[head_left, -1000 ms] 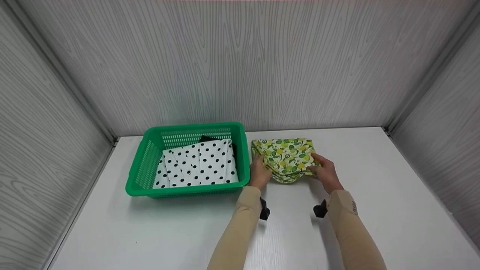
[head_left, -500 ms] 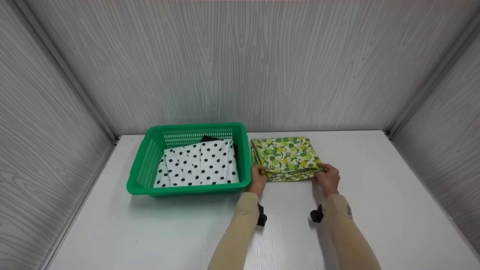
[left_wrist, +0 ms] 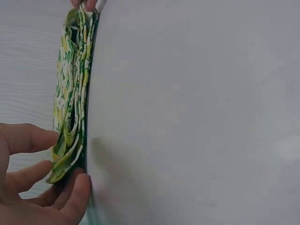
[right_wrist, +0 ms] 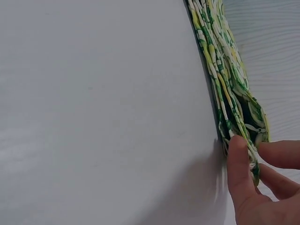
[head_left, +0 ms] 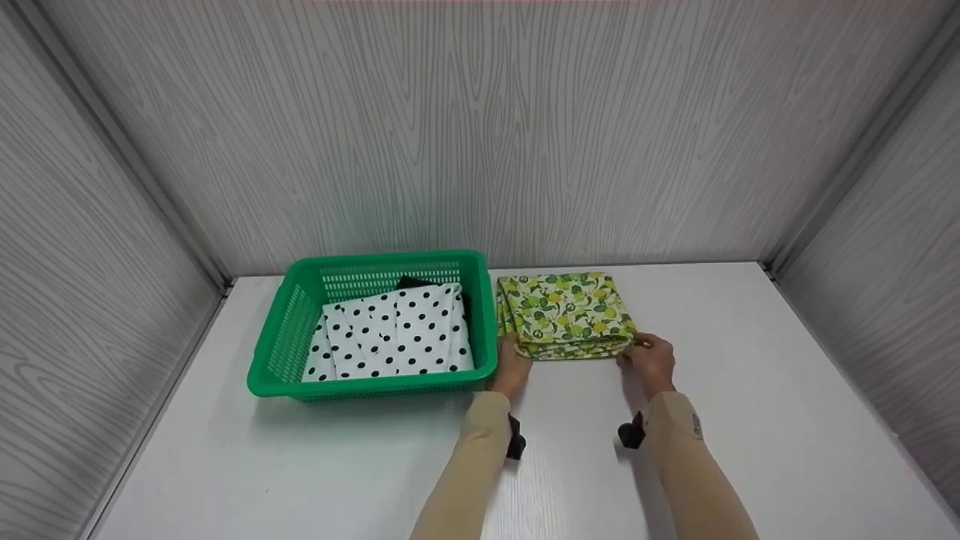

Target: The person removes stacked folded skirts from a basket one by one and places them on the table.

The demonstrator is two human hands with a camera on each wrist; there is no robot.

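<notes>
A folded cloth (head_left: 566, 309) with a yellow-and-green lemon print lies flat on the white table, just right of the green basket. My left hand (head_left: 514, 369) holds its near left corner, close against the basket wall. At the near right corner my right hand (head_left: 651, 361) pinches the layers. Seen from the left wrist, the cloth's stacked edge (left_wrist: 72, 93) runs up to the other hand's fingertips, and my left fingers (left_wrist: 28, 138) lie around the corner. In the right wrist view, several layers (right_wrist: 220, 61) fan a little between my right fingers (right_wrist: 239, 164).
The green plastic basket (head_left: 379, 387) stands left of the cloth. In it lie a folded white cloth with black dots (head_left: 397, 334) and something black (head_left: 414, 282), mostly covered. Grey wood-grain walls (head_left: 480, 135) enclose the white table (head_left: 337, 472) at the back and sides.
Both hands have come slightly nearer to me, to the front corners. The lemon-print cloth's front edge sagged in a curve earlier; now it lies straighter and the cloth is flatter.
</notes>
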